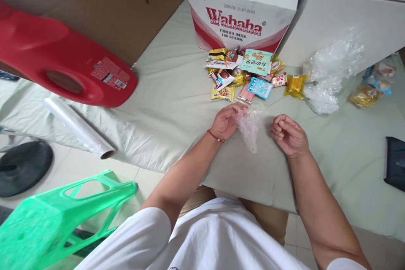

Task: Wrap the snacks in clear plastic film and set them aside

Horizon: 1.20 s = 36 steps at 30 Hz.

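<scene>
Between the thumb and fingers of my left hand is a clear plastic bag, thin and crumpled, hanging down over the cloth. My right hand is to the right of the bag, its fingers curled in and the thumb pressed over them. Whatever it may hold is hidden. Just beyond my hands lies a pile of small wrapped snacks, among them a blue packet, a pink packet, a mint-green packet and a yellow cookie packet.
Crumpled clear bags and more wrapped snacks lie on the right. A Wahaba-style white carton stands behind the pile. To the left are a red jug, a plastic film roll and a green stool.
</scene>
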### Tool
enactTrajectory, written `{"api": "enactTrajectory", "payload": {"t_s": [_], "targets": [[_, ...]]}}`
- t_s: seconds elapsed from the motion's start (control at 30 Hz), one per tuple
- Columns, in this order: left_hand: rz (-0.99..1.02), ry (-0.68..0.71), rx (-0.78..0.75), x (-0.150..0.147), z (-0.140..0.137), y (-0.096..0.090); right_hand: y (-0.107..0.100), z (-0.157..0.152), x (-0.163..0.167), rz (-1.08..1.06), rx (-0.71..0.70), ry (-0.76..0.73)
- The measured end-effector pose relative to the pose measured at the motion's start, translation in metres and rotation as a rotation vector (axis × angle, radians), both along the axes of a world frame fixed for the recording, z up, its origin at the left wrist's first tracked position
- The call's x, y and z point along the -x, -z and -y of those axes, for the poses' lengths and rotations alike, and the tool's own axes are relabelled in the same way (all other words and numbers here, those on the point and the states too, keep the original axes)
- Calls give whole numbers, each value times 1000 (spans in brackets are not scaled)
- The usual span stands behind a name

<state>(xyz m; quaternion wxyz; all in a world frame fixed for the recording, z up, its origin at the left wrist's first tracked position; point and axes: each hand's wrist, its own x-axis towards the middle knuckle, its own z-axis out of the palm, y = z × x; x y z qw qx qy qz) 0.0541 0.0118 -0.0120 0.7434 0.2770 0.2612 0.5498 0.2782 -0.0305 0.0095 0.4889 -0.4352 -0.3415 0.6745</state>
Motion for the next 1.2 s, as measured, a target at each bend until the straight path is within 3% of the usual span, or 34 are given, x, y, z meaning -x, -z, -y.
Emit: {"api": "enactTrajectory", "payload": {"t_s": [0.1, 0.23, 0.33, 0.4, 0.47, 0.53, 0.6, 0.67, 0.73, 0.83, 0.97, 1.07, 1.2], "targets": [[-46, 42, -44, -1, 3, -1, -3, -1, 3, 36, -40, 57], [-168, 118, -124, -8, 9, -2, -2, 7, 14, 77, -83, -40], [-257, 82, -145, -11, 10, -1, 3, 11, 20, 117, -130, -75], [-276, -24, -138, -11, 10, -2, 5, 11, 22, 102, -151, -21], [-334, -221, -123, -8, 13, -5, 4, 9, 21, 75, -154, 60], [-470, -436, -105, -5, 23, -12, 2, 7, 20, 75, -160, 132], [-642, -542, -105, -4, 38, -21, 1, 6, 19, 101, -181, 174], [-786, -482, -135, -8, 55, -30, 1, 8, 21, 137, -208, 190], [-885, -329, -189, -13, 68, -35, 2, 9, 23, 177, -226, 189], [-902, -185, -212, -17, 73, -36, -1, 11, 24, 247, -238, 193], [-769, -250, -184, -7, 67, -32, -17, 15, 15, 430, -393, 254], [-717, -271, -209, 0, 70, -31, -32, 29, 9, 600, -547, 213], [-551, -265, -122, 0, 79, -30, -43, 62, 10, 508, -447, 3]]}}
